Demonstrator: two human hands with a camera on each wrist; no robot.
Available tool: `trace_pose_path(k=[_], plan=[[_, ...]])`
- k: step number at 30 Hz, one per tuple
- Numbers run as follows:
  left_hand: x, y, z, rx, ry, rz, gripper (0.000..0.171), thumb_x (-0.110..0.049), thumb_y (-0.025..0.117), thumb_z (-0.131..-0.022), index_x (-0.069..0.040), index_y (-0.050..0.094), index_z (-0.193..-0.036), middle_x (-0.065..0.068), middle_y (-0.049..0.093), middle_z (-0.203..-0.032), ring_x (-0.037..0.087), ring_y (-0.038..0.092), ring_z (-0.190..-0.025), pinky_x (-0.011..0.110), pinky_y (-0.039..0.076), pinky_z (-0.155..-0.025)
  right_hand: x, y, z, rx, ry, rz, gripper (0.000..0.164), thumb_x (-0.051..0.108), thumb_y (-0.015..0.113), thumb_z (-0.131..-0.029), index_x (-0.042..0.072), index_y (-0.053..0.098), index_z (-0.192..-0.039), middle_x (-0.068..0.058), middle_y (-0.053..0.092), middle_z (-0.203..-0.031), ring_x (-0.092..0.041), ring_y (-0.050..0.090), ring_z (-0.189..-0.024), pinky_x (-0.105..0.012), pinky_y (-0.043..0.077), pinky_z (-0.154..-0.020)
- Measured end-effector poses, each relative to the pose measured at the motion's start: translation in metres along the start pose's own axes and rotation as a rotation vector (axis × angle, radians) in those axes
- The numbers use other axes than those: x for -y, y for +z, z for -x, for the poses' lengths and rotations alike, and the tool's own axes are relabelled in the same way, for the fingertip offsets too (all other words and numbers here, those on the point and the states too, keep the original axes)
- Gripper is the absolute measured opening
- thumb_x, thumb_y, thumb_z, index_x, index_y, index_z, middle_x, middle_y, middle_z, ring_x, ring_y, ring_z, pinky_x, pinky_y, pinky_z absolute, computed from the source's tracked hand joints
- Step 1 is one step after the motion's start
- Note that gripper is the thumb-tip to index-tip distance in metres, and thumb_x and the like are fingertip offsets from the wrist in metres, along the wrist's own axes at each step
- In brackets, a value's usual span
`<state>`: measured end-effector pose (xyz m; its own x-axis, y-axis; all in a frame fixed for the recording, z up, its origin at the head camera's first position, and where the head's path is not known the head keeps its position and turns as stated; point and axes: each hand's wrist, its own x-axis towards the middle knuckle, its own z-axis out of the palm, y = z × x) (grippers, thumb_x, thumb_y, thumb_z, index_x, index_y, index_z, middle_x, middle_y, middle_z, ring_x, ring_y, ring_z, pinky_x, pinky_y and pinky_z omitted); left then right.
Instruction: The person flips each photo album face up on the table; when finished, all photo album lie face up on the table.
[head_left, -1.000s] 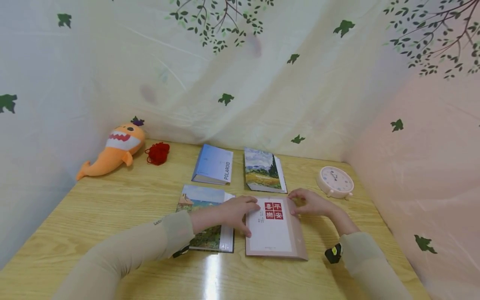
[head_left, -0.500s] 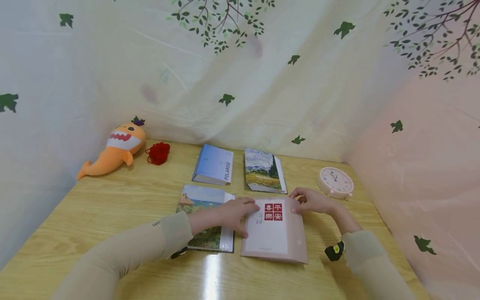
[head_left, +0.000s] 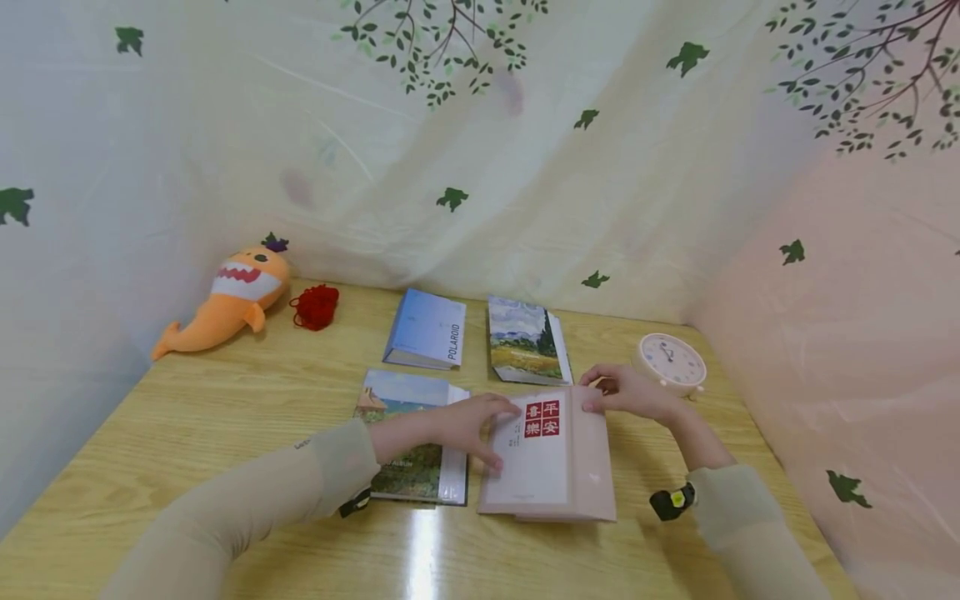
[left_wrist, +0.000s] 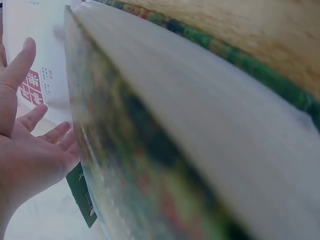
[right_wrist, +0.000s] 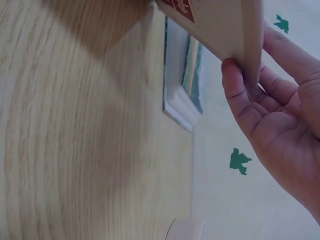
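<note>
A pink book (head_left: 536,467) with a white panel and a red block of characters lies at the front middle, its right side raised off the table. At its upper right corner my right hand (head_left: 630,396) pinches the edge. The thumb is on one face and fingers are on the other, as the right wrist view shows (right_wrist: 285,95). My left hand (head_left: 461,425), fingers spread and fairly straight, touches the left part of the pink book. Beneath that hand and forearm lies a landscape-covered album (head_left: 408,396), partly hidden; its page edges (left_wrist: 190,100) fill the left wrist view.
Behind are a blue POLAROID album (head_left: 427,329) and another painted-cover album (head_left: 525,337). A pink round clock (head_left: 671,362) lies right, close to my right hand. At the back left are an orange plush shark (head_left: 232,300) and red yarn (head_left: 315,307). Printed cloth hangs behind the table.
The pink book's right side has lifted, with its panel and red block shifting left. My right hand has risen slightly with the edge; the left hand has barely moved.
</note>
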<state>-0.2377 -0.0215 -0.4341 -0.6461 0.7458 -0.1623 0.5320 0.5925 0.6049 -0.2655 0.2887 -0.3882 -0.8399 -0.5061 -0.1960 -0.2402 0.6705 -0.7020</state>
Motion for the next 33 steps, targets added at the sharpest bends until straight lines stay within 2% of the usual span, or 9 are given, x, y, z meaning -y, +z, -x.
trace_pose_path(k=[6, 10, 12, 16, 19, 22, 26, 29, 33], plan=[[0.0, -0.002, 0.002, -0.013, 0.026, 0.052, 0.093, -0.042, 0.081, -0.071, -0.016, 0.035, -0.147, 0.006, 0.037, -0.148, 0.019, 0.042, -0.126, 0.035, 0.034, -0.108, 0.012, -0.002, 0.002, -0.056, -0.053, -0.011, 0.034, 0.027, 0.074, -0.083, 0.009, 0.064, -0.111, -0.008, 0.065, -0.097, -0.021, 0.058, -0.082, -0.027, 0.052, -0.068], [-0.004, -0.004, 0.005, -0.015, 0.022, 0.097, 0.092, -0.044, 0.079, -0.073, -0.018, 0.033, -0.148, 0.004, 0.038, -0.147, 0.017, 0.046, -0.119, 0.034, 0.039, -0.102, 0.019, -0.001, 0.004, -0.108, -0.062, -0.041, 0.034, 0.027, 0.073, -0.083, 0.009, 0.064, -0.111, -0.009, 0.065, -0.101, -0.021, 0.058, -0.085, -0.026, 0.052, -0.071], [-0.006, -0.005, 0.007, -0.014, 0.018, 0.14, 0.091, -0.043, 0.078, -0.074, -0.021, 0.031, -0.149, 0.003, 0.036, -0.149, 0.019, 0.047, -0.12, 0.034, 0.04, -0.101, 0.022, 0.0, 0.004, -0.137, -0.058, -0.071, 0.034, 0.027, 0.073, -0.084, 0.009, 0.065, -0.111, -0.01, 0.064, -0.105, -0.021, 0.059, -0.089, -0.025, 0.053, -0.074], [-0.012, -0.008, 0.009, -0.027, 0.052, 0.261, 0.091, -0.036, 0.078, -0.077, -0.021, 0.026, -0.15, 0.003, 0.03, -0.152, 0.025, 0.043, -0.128, 0.039, 0.04, -0.103, 0.029, 0.002, 0.006, -0.174, -0.076, -0.14, 0.033, 0.025, 0.072, -0.084, 0.008, 0.065, -0.112, -0.011, 0.063, -0.112, -0.02, 0.062, -0.095, -0.026, 0.053, -0.079], [-0.016, -0.011, 0.011, -0.042, 0.082, 0.348, 0.09, -0.032, 0.077, -0.079, -0.021, 0.024, -0.151, 0.004, 0.029, -0.152, 0.028, 0.042, -0.129, 0.042, 0.041, -0.102, 0.036, 0.004, 0.005, -0.179, -0.119, -0.184, 0.033, 0.022, 0.071, -0.085, 0.006, 0.064, -0.114, -0.012, 0.062, -0.116, -0.018, 0.062, -0.099, -0.026, 0.054, -0.081], [-0.018, -0.015, 0.014, -0.039, 0.065, 0.437, 0.087, -0.034, 0.074, -0.082, -0.03, 0.021, -0.151, 0.003, 0.031, -0.15, 0.03, 0.046, -0.125, 0.04, 0.047, -0.094, 0.042, 0.008, 0.004, -0.172, -0.175, -0.232, 0.035, 0.017, 0.07, -0.086, 0.003, 0.062, -0.117, -0.014, 0.061, -0.118, -0.017, 0.063, -0.1, -0.028, 0.054, -0.083], [-0.02, -0.021, 0.019, -0.027, 0.039, 0.575, 0.081, -0.035, 0.07, -0.085, -0.042, 0.019, -0.148, 0.003, 0.03, -0.15, 0.028, 0.048, -0.122, 0.036, 0.052, -0.086, 0.049, 0.013, 0.001, -0.174, -0.207, -0.224, 0.035, 0.018, 0.069, -0.087, 0.006, 0.061, -0.12, -0.011, 0.061, -0.119, -0.017, 0.063, -0.102, -0.028, 0.054, -0.083], [-0.02, -0.026, 0.023, -0.039, 0.04, 0.622, 0.079, -0.033, 0.07, -0.086, -0.043, 0.02, -0.147, 0.004, 0.029, -0.15, 0.026, 0.051, -0.12, 0.039, 0.052, -0.086, 0.054, 0.018, -0.001, -0.181, -0.218, -0.219, 0.037, 0.018, 0.068, -0.088, 0.007, 0.06, -0.122, -0.012, 0.061, -0.12, -0.018, 0.062, -0.103, -0.027, 0.054, -0.082], [-0.019, -0.032, 0.026, -0.072, 0.042, 0.625, 0.078, -0.033, 0.071, -0.085, -0.04, 0.023, -0.147, 0.003, 0.031, -0.15, 0.023, 0.055, -0.115, 0.039, 0.053, -0.086, 0.058, 0.025, -0.006, -0.184, -0.25, -0.28, 0.041, 0.012, 0.068, -0.087, 0.001, 0.056, -0.124, -0.018, 0.059, -0.121, -0.016, 0.062, -0.103, -0.027, 0.054, -0.082]])
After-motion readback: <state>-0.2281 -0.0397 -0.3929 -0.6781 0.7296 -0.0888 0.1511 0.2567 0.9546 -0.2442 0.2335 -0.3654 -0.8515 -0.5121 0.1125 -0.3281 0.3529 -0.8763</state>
